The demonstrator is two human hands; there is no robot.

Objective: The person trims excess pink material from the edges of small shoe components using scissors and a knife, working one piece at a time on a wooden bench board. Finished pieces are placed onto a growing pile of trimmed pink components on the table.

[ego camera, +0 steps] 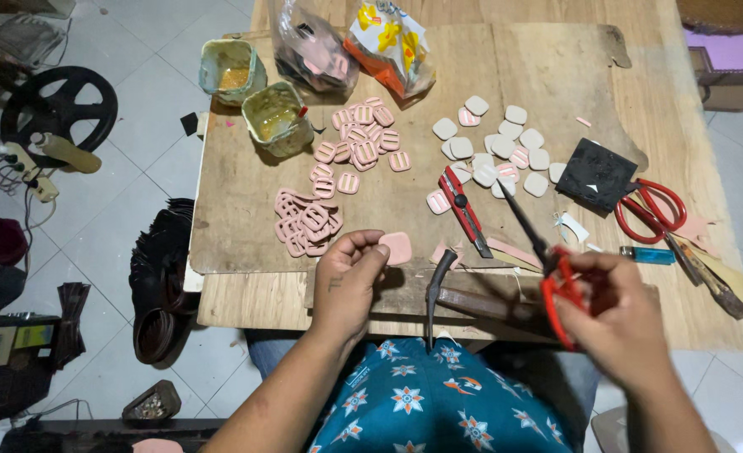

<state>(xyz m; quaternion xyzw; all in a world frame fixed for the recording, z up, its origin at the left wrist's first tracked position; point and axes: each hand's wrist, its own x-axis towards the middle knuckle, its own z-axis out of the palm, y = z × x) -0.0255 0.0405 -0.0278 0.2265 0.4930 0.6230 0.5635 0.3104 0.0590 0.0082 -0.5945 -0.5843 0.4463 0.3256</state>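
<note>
Wooden table [246, 243]: orange-yellow packet [391, 44] at back, clear bag [311, 52] beside.

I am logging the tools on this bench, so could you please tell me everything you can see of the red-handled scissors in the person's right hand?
The red-handled scissors have looped red handles, plastic by the look, and long, dark, narrow blades. The right hand grips the handles, fingers through the loops. The blades point up and to the left over the wooden board, their tips near the pale rounded pieces. The handles are motion-blurred, so I cannot tell whether the blades are open or shut.
</note>
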